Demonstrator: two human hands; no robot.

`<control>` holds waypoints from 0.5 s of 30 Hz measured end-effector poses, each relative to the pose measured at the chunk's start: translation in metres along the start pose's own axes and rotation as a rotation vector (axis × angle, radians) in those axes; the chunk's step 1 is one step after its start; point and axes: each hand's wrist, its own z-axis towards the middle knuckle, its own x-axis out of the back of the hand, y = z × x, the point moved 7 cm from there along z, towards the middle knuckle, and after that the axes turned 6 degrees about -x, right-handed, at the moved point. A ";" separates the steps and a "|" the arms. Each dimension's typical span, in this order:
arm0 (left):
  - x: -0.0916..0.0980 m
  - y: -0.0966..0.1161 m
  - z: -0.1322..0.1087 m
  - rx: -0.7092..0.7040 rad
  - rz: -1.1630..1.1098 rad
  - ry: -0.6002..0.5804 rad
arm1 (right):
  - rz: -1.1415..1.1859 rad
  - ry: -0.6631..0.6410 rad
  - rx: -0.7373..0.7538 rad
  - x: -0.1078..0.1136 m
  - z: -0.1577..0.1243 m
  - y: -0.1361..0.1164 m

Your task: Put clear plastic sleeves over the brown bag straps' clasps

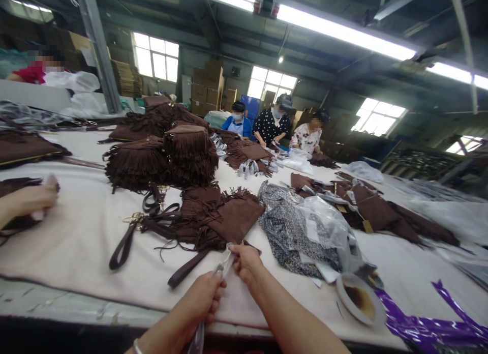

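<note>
My left hand (204, 298) is closed round a strap wrapped in clear plastic (219, 267), low in the middle of the view. Just right of it and higher, my right hand (246, 262) pinches the plastic's upper end, near the corner of a brown fringed pouch (236, 216). That pouch lies on other fringed pieces on the pale tabletop (72, 242). Left of my hands, dark wrist straps (124, 247) with gold clasps lie on the cloth; one loose strap end (186, 270) points toward my left hand.
Stacked fringed bags (190, 158) stand behind. Grey tweed cloth (284, 232) with plastic lies right, near a bowl of brown liquid (360, 298) and purple packaging (427, 323). Another person's hand (38, 196) is at left. Several people (272, 122) work across the table.
</note>
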 end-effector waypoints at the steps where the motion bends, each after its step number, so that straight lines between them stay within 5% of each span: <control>1: 0.001 -0.002 -0.003 -0.004 -0.019 0.006 | 0.011 0.012 0.006 0.001 0.000 0.002; 10: 0.007 -0.010 0.005 0.137 -0.140 0.000 | -0.010 -0.031 0.089 0.008 -0.017 -0.004; 15: 0.005 -0.008 0.012 0.107 -0.156 -0.047 | -0.275 -0.007 0.176 0.044 -0.034 -0.013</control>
